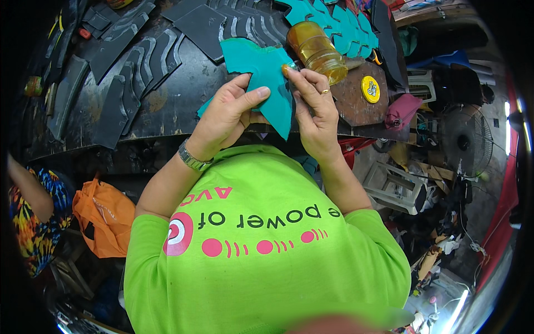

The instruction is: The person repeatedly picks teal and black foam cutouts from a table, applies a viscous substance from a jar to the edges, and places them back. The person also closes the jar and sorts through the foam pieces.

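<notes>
My left hand, with a metal watch on its wrist, grips a teal sheet piece cut in a branching, pointed shape. Its thumb lies flat on top and the fingers go underneath. At the piece's right edge is my right hand, a ring on one finger, its fingers drawn together. A small amber blob shows at the index fingertip, close against the teal edge; whether a small tool is held there is unclear. Just beyond that hand, a clear jar of amber liquid leans over on the table.
Black cut pieces lie overlapped across the dark table. More teal pieces overlap at the far right. A brown board bears a round yellow lid, beside a pink pouch. Another person's arm and an orange bag are at left.
</notes>
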